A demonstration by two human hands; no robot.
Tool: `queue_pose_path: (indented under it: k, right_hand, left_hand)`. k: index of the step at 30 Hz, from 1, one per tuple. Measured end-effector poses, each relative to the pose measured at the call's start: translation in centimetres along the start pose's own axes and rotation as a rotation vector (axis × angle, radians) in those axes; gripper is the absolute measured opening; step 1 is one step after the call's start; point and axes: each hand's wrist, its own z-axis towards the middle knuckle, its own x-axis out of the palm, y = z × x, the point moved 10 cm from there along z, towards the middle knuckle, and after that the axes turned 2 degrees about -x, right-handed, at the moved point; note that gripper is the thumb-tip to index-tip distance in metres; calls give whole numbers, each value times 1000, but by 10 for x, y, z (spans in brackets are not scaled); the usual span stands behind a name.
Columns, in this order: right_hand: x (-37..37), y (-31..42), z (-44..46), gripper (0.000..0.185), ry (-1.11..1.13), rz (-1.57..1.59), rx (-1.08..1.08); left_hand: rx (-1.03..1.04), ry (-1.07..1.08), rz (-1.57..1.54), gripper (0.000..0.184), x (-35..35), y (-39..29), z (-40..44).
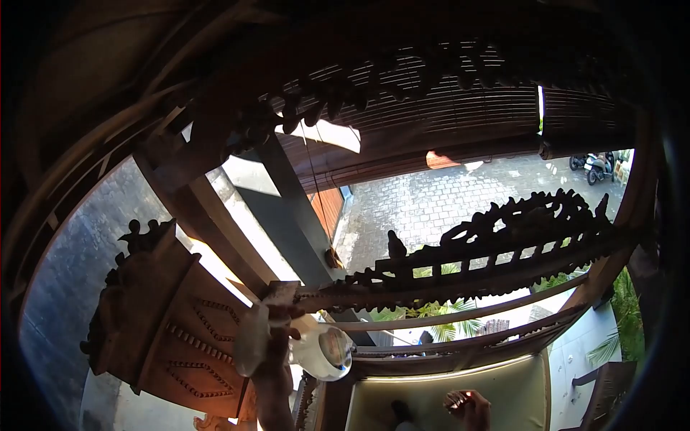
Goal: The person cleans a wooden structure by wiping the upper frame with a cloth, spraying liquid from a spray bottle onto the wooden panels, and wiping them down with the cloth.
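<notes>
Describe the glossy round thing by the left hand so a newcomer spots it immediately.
Find the brown beaded panel at the lower left of the view. The left hand shows at its right edge; just right of that hand is the glossy round thing. Its smooth, pale, shiny surface sets it apart from the dark carved wood nearby.

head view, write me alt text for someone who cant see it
A person's left hand is raised beside a carved wooden panel, a shiny round object close by; the right hand shows against a pale surface. Beyond dark carved openwork lies sunlit paving.
</notes>
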Motion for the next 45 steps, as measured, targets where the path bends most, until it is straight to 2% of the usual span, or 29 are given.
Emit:
queue_pose_path:
  k: [2,3,4,6,7,8,10,11,12,14,15,16,18,20,21,22,23,26,28,30,31,34,36,37,38,41,42,44,45]
  right_hand:
    - [-9,7,-13,31,-54,438,52]
    - [-14,5,-19,28,-59,370,132]
    - [-14,9,-20,28,-61,374,126]
    - [-20,25,-27,22,-150,109,92]
    - [-14,51,-29,21,-141,243,208]
    - [-12,45,-29,21,-145,245,207]
    - [-2,42,-22,23,-85,-113,55]
    - [3,56,-20,19,-127,30,72]
    - [7,32,-15,19,-127,34,70]
    - [41,19,3,20,49,448,76]
    - [33,30,-5,24,-2,135,-90]
    - [38,3,-3,24,-2,138,-92]
    - [56,-86,2,25,-24,511,106]
    - [44,-36,-3,24,11,563,190]
    - [44,-18,-5,24,46,611,274]
    - [44,-22,-3,24,50,610,273]
    - [44,-23,-2,24,60,581,261]
    - [47,-25,-2,23,86,499,220]
    - [47,-28,0,23,95,446,188]
    - [44,-32,0,23,97,392,160]
    - [42,-35,-1,23,98,365,149]
    - [37,-45,-2,23,102,284,109]
    - [34,-50,-3,23,102,233,81]
    - [32,-53,-4,23,99,208,68]
    - [30,-56,-6,23,91,184,55]
    - [18,-62,-14,23,46,113,25]
    - [14,-66,-17,23,27,89,17]
    - [7,-71,-25,23,-1,41,2]
    - [5,-74,-27,23,-10,18,-7]
  left_hand:
    - [51,20,48,48,11,-28,22]
    - [146,48,-9,47,30,-46,35]
    - [152,52,-9,47,43,-58,42]
    - [143,41,5,39,62,-80,50]
    - [162,29,-26,39,61,-82,55]
    - [164,33,-27,39,56,-80,60]
    - [231,116,-75,37,54,-84,69]
    - [294,87,-120,26,60,-100,65]
    - [298,89,-117,26,74,-114,62]
    - [334,-165,-51,20,73,-137,55]
    - [319,-116,15,19,62,-131,62]
    - [322,-115,17,19,49,-127,69]
    - [352,88,-159,22,48,-125,76]
    - [332,51,-124,21,45,-132,69]
    - [338,-90,-16,21,38,-136,64]
    - [341,-235,94,22,31,-142,56]
    - [311,-186,70,27,44,-147,52]
    - [257,-50,-93,36,-12,-115,68]
    - [228,-115,-3,40,-20,-119,61]
    - [151,-331,59,31,-18,-126,44]
    - [149,-329,58,31,-17,-125,44]
    - [235,-175,116,30,-8,-121,50]
    - [167,-14,3,44,-17,-93,62]
    - [166,73,-77,42,-1,-92,66]
    - [166,83,-81,42,20,-99,65]
    - [270,66,-47,24,106,-144,48]
    - [266,85,-58,24,112,-139,51]
    - [264,232,-24,22,128,-122,63]
    - [196,337,-220,18,139,-113,67]
